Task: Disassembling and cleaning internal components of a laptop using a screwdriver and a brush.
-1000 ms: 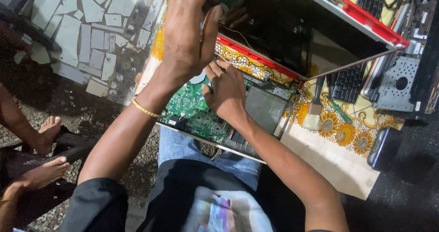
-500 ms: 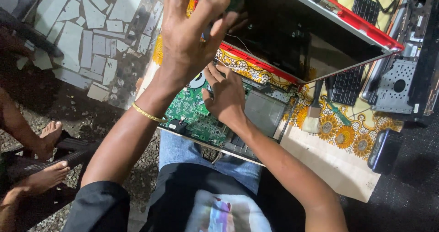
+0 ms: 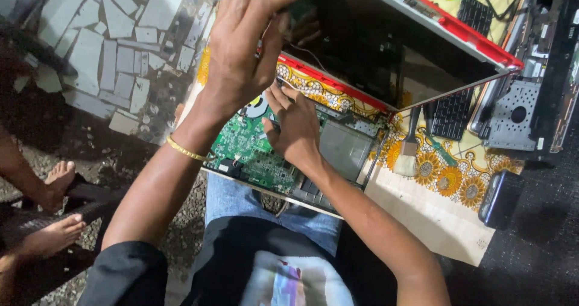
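The left hand (image 3: 244, 47) has lifted a touch higher and closer to the camera than a second ago, fingers now curled up near the top edge. Whether its grip pinches anything I cannot tell, as the fingertips run against the dark screen. The right hand (image 3: 294, 128) has hardly budged: it sits down on the green circuit board (image 3: 244, 146), fingers pressed together on a thin dark tool, only partly seen. That board lies in the opened laptop base (image 3: 338, 155), across the person's lap, with the red-edged lid (image 3: 422, 28) tilted open behind it.

Off to the right, on the yellow sunflower-print cloth (image 3: 446, 185) covering the surface: a pale-bristled brush (image 3: 409, 152), a loose black keyboard (image 3: 451, 114), a grey perforated casing panel (image 3: 509, 116) and a dark rectangular phone (image 3: 499, 198). On the left wrist, a thin gold bangle (image 3: 188, 153). Bare feet (image 3: 51, 203) of someone else rest at far left.
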